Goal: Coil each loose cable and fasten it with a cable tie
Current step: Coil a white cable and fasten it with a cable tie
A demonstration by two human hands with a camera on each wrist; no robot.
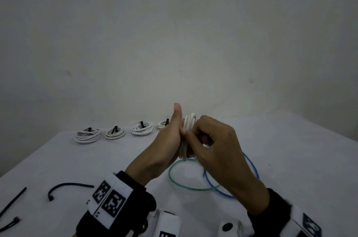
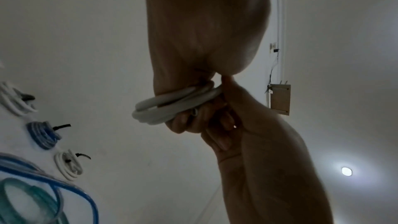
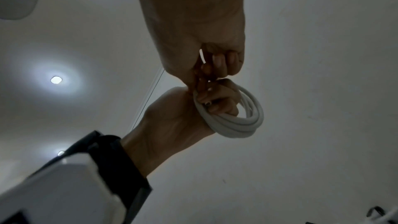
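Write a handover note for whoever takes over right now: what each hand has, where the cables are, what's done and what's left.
Left hand grips the coiled white cable above the table; right hand pinches it too. No tie visible on it.
Done: four tied coils along the table's far edge.
Left: tie this coil, then coil and tie the green cable and blue cable lying loose under the hands.
Spare black cable ties lie near left.

The left hand [image 1: 164, 147] and right hand [image 1: 217, 145] cover the middle of the white coil [image 1: 188, 120], so only its top and bottom loops show. The right hand hides part of the green cable [image 1: 174, 180] and blue cable [image 1: 251, 167]. A tied bundle [image 1: 161, 124] sits half behind the left thumb. A black tie [image 1: 11, 201] runs off the left edge.
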